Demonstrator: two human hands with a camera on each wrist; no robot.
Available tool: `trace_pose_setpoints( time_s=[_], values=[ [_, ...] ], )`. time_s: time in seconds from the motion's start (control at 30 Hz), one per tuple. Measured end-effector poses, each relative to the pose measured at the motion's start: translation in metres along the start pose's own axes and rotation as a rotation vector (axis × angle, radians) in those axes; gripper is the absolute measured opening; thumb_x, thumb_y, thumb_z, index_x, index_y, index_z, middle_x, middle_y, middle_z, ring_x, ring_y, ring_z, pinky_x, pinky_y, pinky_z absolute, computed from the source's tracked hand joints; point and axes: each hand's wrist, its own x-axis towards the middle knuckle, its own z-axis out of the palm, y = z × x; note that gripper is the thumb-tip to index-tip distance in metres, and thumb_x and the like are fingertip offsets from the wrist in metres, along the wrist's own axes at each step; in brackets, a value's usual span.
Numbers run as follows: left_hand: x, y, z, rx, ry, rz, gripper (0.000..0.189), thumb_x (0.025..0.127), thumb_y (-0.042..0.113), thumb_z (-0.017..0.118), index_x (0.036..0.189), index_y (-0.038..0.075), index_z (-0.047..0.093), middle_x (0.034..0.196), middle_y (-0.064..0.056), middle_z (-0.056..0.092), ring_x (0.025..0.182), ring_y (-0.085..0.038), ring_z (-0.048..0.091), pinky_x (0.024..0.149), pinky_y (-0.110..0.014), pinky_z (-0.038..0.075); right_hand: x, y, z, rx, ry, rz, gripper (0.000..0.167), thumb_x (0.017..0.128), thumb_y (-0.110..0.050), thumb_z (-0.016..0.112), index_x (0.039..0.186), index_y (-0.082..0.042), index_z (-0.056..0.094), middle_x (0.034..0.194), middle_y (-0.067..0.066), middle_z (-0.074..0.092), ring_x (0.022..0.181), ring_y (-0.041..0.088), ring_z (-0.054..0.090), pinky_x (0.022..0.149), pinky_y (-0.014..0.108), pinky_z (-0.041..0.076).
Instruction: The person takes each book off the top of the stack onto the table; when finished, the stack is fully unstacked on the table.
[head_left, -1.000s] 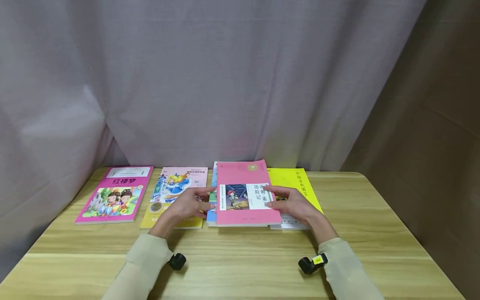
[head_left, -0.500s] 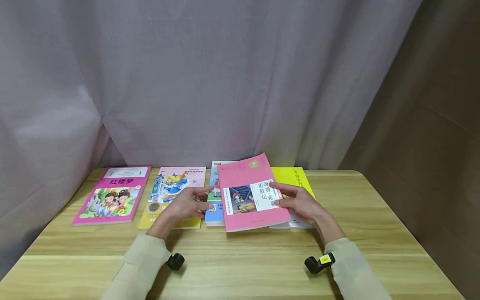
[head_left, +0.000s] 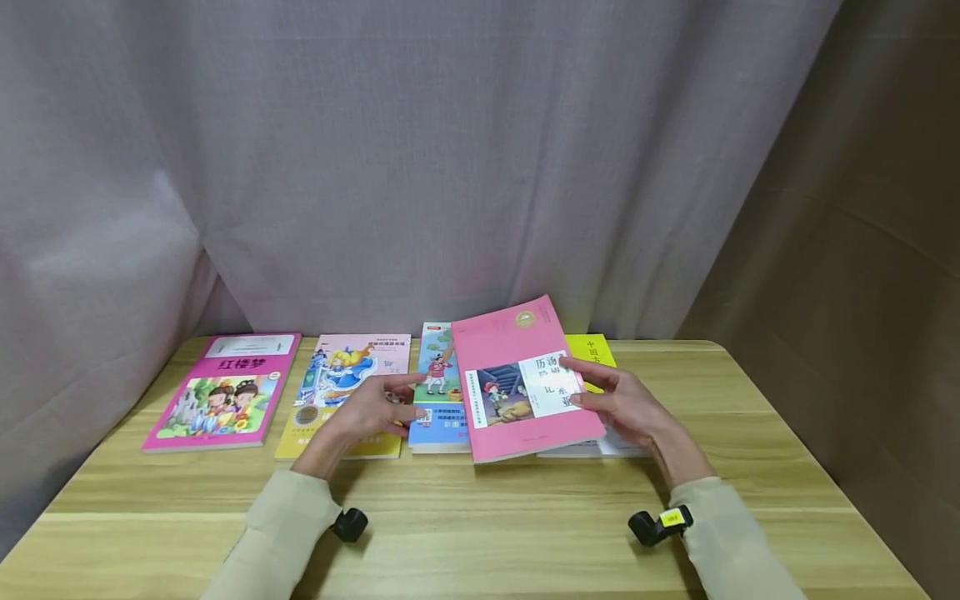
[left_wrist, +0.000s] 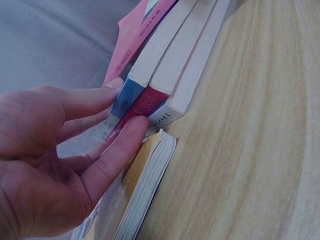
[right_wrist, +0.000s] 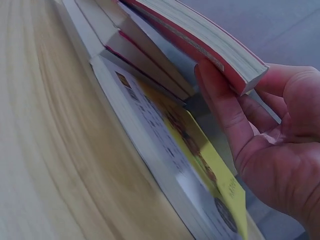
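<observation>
My right hand (head_left: 626, 408) pinches a pink book (head_left: 504, 342) by its right edge, its fingers reaching underneath. In the right wrist view the pink book (right_wrist: 225, 57) is raised and tilted above the other books. My left hand (head_left: 372, 410) lies against the left side of a stack with a blue picture-cover book (head_left: 438, 417) on top. Seen from the left wrist, the fingertips touch the spines of the stack: a blue one (left_wrist: 125, 95), a magenta one (left_wrist: 145, 102) and a white one (left_wrist: 162, 116). The pink book partly covers the blue book.
A yellow-and-white book (head_left: 600, 354) lies under and right of the pink book. Left of the stack are a pink-and-yellow book (head_left: 352, 367) and a magenta book (head_left: 258, 358). All rest on a wooden table (head_left: 480, 533) before a grey curtain (head_left: 450, 167).
The pink book has come off the stack, turned slightly and moved right with my right hand, uncovering more of the blue book. My left hand no longer touches the pink book and stays beside the stack.
</observation>
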Motion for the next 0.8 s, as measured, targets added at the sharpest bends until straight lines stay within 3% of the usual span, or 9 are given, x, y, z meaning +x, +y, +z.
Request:
trace_pose_setpoints(
  time_s=[0.37,0.57,0.8],
  values=[
    [0.001,0.0,0.0,-0.013,-0.029,0.002,0.06,0.097,0.004,0.074,0.154,0.013,0.057,0.135,-0.023,0.055,0.094,-0.023,0.064,0.078,-0.037,0.066,-0.019,-0.003,-0.029,0.021,0.024,-0.011,0.07,0.099,-0.01,0.074,0.161,-0.027,0.046,0.173,0.021,0.023,0.109,0.014,0.067,0.087,0.028,0.064],
    [0.0,0.0,0.0,-0.01,-0.015,-0.009,0.06,0.096,0.002,0.075,0.153,0.015,0.059,0.137,-0.022,0.055,0.093,-0.024,0.064,0.076,-0.036,0.066,-0.027,-0.006,-0.044,0.053,0.041,-0.005,0.071,0.099,-0.01,0.074,0.161,-0.03,0.046,0.173,0.02,0.022,0.108,0.013,0.07,0.089,0.031,0.064],
    [0.001,0.0,-0.001,-0.008,-0.013,-0.015,0.06,0.097,0.002,0.075,0.153,0.017,0.058,0.137,-0.021,0.055,0.095,-0.024,0.063,0.077,-0.035,0.066,-0.036,-0.005,-0.061,0.017,0.059,-0.023,0.07,0.101,-0.012,0.072,0.162,-0.032,0.044,0.169,0.019,0.026,0.107,0.013,0.07,0.088,0.031,0.064]
  ],
)
